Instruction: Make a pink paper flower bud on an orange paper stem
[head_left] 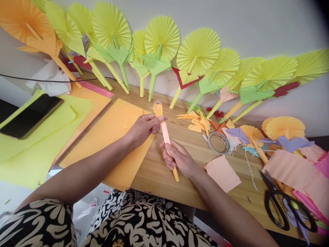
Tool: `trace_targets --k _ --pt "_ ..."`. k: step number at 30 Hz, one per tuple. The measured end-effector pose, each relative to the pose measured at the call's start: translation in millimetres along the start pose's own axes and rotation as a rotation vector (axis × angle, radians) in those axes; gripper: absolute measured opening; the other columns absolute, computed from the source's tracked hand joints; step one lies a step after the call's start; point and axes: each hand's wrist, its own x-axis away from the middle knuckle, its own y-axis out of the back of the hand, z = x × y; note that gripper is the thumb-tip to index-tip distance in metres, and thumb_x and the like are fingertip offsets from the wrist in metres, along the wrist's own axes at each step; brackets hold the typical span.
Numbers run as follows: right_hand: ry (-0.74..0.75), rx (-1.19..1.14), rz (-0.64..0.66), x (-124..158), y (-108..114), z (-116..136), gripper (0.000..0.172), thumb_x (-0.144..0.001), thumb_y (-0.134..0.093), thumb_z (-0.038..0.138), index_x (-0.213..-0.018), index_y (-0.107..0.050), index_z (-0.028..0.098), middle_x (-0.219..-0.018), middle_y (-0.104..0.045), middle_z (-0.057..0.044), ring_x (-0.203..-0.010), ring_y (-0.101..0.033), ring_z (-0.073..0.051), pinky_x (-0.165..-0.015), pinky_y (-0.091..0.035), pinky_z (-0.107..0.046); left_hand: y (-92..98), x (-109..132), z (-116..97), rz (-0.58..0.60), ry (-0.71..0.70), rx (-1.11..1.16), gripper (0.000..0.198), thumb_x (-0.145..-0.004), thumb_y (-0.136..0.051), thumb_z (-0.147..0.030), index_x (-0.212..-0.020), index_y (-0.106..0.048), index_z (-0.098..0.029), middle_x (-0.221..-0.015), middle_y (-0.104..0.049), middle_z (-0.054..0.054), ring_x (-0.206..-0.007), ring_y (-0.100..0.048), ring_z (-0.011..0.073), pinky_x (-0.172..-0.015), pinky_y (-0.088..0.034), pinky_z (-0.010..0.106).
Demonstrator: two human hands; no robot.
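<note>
Above the table's front part I hold an orange paper stick (175, 174) with a pale pink paper band (165, 133) around its middle. At its upper end is a folded orange paper piece (157, 109) with loops of thin white string (157, 103) on top. My left hand (146, 128) is closed, thumb and fingers pinching the stick just below that folded piece. Lower down, my right hand (180, 156) wraps around the stick at the bottom of the pink band. The stick's lower tip sticks out below my right hand.
Yellow pleated paper fans (161, 36) on sticks lean along the wall. Orange sheets (108, 137), yellow sheets (51, 133) and a phone (31, 115) lie left. On the right are a tape roll (219, 152), a pink paper piece (223, 173), black scissors (276, 206) and paper scraps.
</note>
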Motion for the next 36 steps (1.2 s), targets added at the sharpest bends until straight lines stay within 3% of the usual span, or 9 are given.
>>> trace_targets --k 6,11,17,26,30,32,35,36 --pt "-0.012 0.028 -0.021 2 0 0 0.033 -0.096 -0.053 0.052 -0.104 -0.056 0.02 -0.06 -0.043 0.009 -0.042 -0.029 -0.005 -0.039 -0.036 -0.017 4.9 -3 -10 -0.034 -0.057 0.102 0.031 -0.077 -0.082 -0.038 -0.069 -0.064 -0.014 -0.053 -0.037 -0.007 -0.049 -0.032 0.0049 -0.05 -0.029 0.021" --pt "-0.012 0.061 -0.05 2 1 3 0.035 -0.095 -0.055 0.051 -0.106 -0.058 0.018 -0.058 -0.042 0.009 -0.043 -0.028 -0.005 -0.039 -0.035 -0.017 11.8 -8 -23 -0.128 -0.158 0.169 0.024 -0.074 -0.083 -0.032 -0.084 -0.071 -0.014 -0.052 -0.035 -0.008 -0.048 -0.031 0.0046 -0.047 -0.028 0.019" --pt "0.028 0.103 -0.17 1 3 11 0.037 -0.091 -0.06 0.052 -0.107 -0.062 0.019 -0.056 -0.039 0.009 -0.043 -0.029 -0.005 -0.04 -0.034 -0.018 15.4 -9 -30 -0.236 -0.164 0.208 0.016 -0.079 -0.078 -0.028 -0.079 -0.068 -0.015 -0.05 -0.034 -0.008 -0.046 -0.033 0.0054 -0.046 -0.03 0.019" --pt "0.165 0.003 -0.382 -3 15 12 0.048 -0.09 -0.056 0.061 -0.103 -0.068 0.016 -0.06 -0.044 0.006 -0.045 -0.031 -0.006 -0.039 -0.032 -0.02 10.5 -7 -26 -0.085 -0.113 0.149 0.031 -0.084 -0.074 -0.042 -0.071 -0.064 -0.016 -0.05 -0.041 -0.006 -0.047 -0.039 0.0067 -0.05 -0.034 0.021" --pt "0.228 0.027 -0.455 -4 20 16 0.043 -0.087 -0.063 0.057 -0.101 -0.069 0.017 -0.064 -0.051 0.003 -0.051 -0.043 -0.008 -0.041 -0.039 -0.02 9.5 -4 -20 -0.039 -0.078 -0.048 0.047 -0.086 -0.067 -0.053 -0.06 -0.062 -0.015 -0.052 -0.047 -0.002 -0.051 -0.045 0.0093 -0.056 -0.039 0.024" --pt "0.239 0.075 -0.469 -5 20 18 0.041 -0.085 -0.066 0.055 -0.098 -0.07 0.017 -0.069 -0.055 0.001 -0.055 -0.049 -0.009 -0.043 -0.043 -0.021 10.0 -4 -19 -0.099 -0.164 -0.118 0.042 -0.087 -0.067 -0.05 -0.064 -0.065 -0.015 -0.058 -0.052 0.0 -0.057 -0.049 0.0098 -0.059 -0.041 0.024" --pt "0.217 0.124 -0.465 -4 18 20 0.04 -0.083 -0.069 0.053 -0.1 -0.071 0.017 -0.071 -0.056 0.001 -0.057 -0.051 -0.009 -0.044 -0.046 -0.021 10.8 -6 -21 -0.23 -0.306 -0.103 0.023 -0.081 -0.075 -0.04 -0.087 -0.072 -0.018 -0.075 -0.06 0.0 -0.067 -0.052 0.0096 -0.062 -0.043 0.021" --pt "0.209 0.137 -0.458 -4 17 21 0.039 -0.082 -0.07 0.052 -0.1 -0.071 0.017 -0.071 -0.056 0.001 -0.056 -0.051 -0.009 -0.044 -0.046 -0.021 11.0 -6 -22 -0.259 -0.32 -0.087 0.025 -0.079 -0.077 -0.038 -0.096 -0.072 -0.02 -0.081 -0.062 0.0 -0.07 -0.053 0.0097 -0.063 -0.044 0.021"
